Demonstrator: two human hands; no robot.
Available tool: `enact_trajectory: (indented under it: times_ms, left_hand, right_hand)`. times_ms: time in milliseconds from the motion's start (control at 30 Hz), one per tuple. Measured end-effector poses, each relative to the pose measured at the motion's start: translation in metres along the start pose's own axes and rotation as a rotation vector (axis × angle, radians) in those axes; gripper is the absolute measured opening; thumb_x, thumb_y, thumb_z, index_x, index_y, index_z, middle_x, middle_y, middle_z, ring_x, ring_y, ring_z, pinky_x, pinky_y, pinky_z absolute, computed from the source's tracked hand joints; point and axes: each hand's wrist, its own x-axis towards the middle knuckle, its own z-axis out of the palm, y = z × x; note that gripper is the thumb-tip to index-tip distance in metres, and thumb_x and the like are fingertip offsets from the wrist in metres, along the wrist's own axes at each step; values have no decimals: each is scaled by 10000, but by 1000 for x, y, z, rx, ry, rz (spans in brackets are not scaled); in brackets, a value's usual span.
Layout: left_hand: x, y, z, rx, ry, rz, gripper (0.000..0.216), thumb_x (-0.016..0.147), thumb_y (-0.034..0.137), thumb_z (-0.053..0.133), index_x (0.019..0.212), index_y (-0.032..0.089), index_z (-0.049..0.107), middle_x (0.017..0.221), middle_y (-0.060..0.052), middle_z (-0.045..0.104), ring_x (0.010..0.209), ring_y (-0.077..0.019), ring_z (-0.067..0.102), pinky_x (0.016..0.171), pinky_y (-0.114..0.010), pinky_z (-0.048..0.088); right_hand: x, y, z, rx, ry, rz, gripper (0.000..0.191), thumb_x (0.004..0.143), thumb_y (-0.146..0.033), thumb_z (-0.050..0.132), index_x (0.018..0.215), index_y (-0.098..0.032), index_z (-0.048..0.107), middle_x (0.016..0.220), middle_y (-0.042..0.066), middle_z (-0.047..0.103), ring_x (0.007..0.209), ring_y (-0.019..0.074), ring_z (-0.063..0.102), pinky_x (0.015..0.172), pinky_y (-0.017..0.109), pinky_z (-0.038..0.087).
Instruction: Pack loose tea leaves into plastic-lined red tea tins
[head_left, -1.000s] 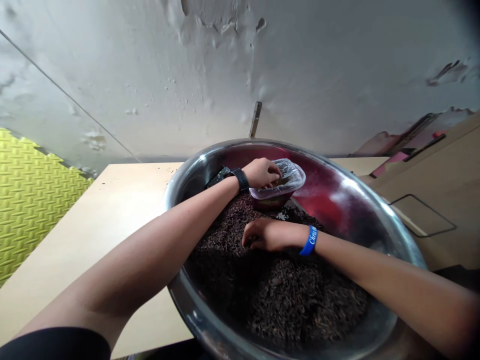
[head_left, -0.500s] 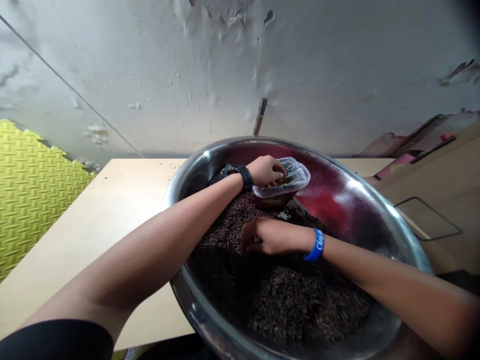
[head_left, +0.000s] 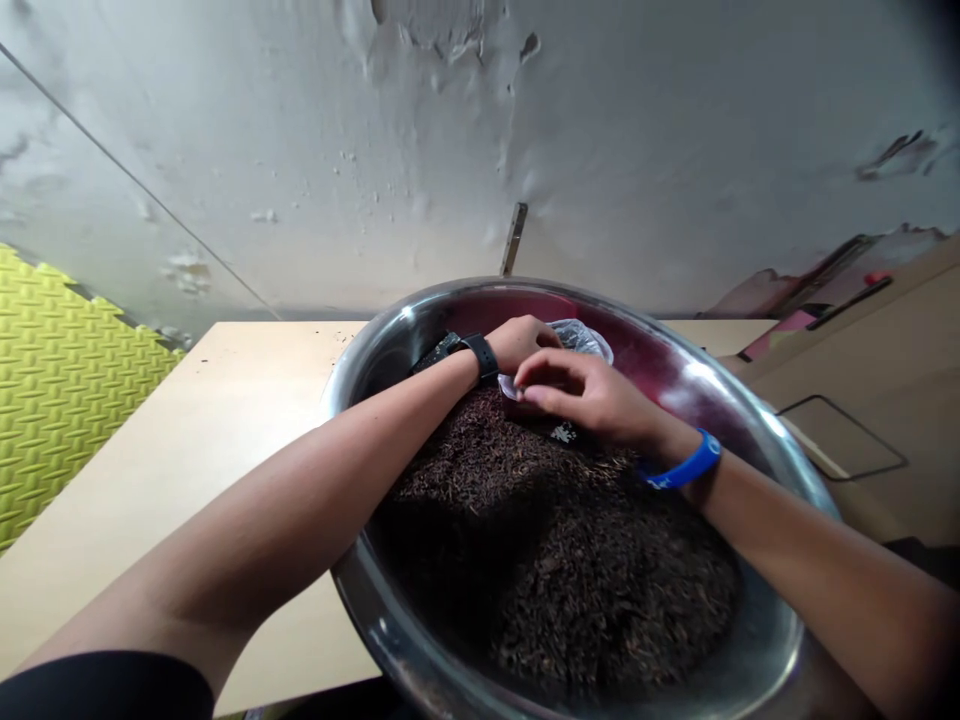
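A wide steel basin holds a heap of dark, dry tea leaves. In its far part, a small dark box lined with a clear plastic bag stands on the leaves. My left hand, with a black watch at the wrist, is at the bag's mouth. Its fingers curl downward, their tips hidden behind my right hand. My right hand, wearing a blue wristband, hovers in front of the box, thumb and fingertips pinched together around a small dark bit that looks like tea leaves.
The basin rests on a pale wooden table against a grey wall with peeling paint. Left of my watch, a dark flat piece lies inside the basin. Yellow foam matting is at the left, a cardboard box at the right.
My right hand has risen from the tea leaves and moved away from me to the lined box, beside my left hand. My left hand has stayed at the bag's mouth.
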Motion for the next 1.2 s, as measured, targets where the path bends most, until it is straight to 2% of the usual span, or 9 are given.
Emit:
enact_trajectory:
  times_ms: [67, 133, 233, 300, 433, 633, 800, 1067, 1200]
  left_hand:
    - [0, 0, 0, 10, -25, -15, 129, 678, 163, 554, 761, 101, 631, 708, -53, 638, 692, -150, 597, 624, -241, 485]
    - [1, -1, 3, -69, -48, -82, 145, 721, 180, 502, 777, 96, 606, 677, -50, 625, 615, -132, 592, 549, -229, 484]
    - [3, -3, 7, -205, -55, -138, 185, 771, 201, 452, 844, 107, 593, 690, -48, 617, 590, -114, 587, 523, -217, 481]
    - [3, -1, 8, -248, -71, -169, 178, 760, 197, 478, 855, 107, 600, 697, -50, 619, 589, -109, 585, 533, -212, 476]
    - [2, 5, 5, -240, -105, -177, 213, 724, 202, 537, 890, 93, 612, 731, -58, 635, 598, -110, 584, 555, -212, 457]
    - [2, 8, 3, -98, -81, -136, 264, 720, 305, 549, 856, 93, 629, 723, -59, 638, 589, -104, 554, 545, -200, 408]
    - [3, 9, 4, -52, 11, -136, 275, 763, 311, 494, 883, 102, 626, 778, -66, 646, 646, -107, 552, 569, -190, 391]
    - [5, 2, 5, -56, 45, -111, 226, 709, 255, 540, 845, 103, 636, 752, -56, 641, 647, -114, 547, 593, -207, 401]
    - [6, 1, 5, -47, 44, -127, 233, 693, 273, 547, 822, 100, 635, 729, -52, 630, 632, -119, 539, 568, -213, 399]
  right_hand:
    - [1, 10, -8, 16, 232, 14, 245, 806, -326, 477, 971, -154, 536, 867, 38, 599, 778, 123, 568, 719, 284, 468]
    - [2, 22, -15, 1, 387, 34, 258, 823, -345, 446, 972, -154, 533, 837, 43, 608, 743, 122, 575, 677, 277, 475]
    - [4, 38, -24, -148, 515, 70, 255, 831, -349, 428, 911, -151, 567, 809, 51, 625, 723, 131, 579, 653, 278, 471]
    - [4, 44, -29, -324, 542, 76, 238, 826, -333, 435, 862, -159, 594, 818, 51, 635, 735, 139, 578, 679, 289, 459]
    - [3, 47, -34, -523, 540, 79, 181, 813, -288, 457, 839, -183, 602, 825, 38, 646, 743, 145, 580, 696, 287, 435]
    - [3, 52, -39, -511, 445, 139, 121, 809, -233, 444, 866, -199, 545, 688, 9, 631, 610, 130, 554, 605, 269, 413]
    - [2, 52, -40, -540, 395, 124, 143, 809, -199, 420, 860, -198, 554, 732, 21, 639, 662, 136, 565, 632, 268, 412]
    - [2, 49, -46, -575, 347, 179, 207, 815, -208, 399, 875, -189, 597, 803, 36, 652, 693, 138, 581, 650, 272, 431]
    - [1, 45, -45, -618, 281, 161, 172, 771, -269, 498, 881, -203, 612, 825, 24, 654, 706, 145, 581, 651, 274, 436]
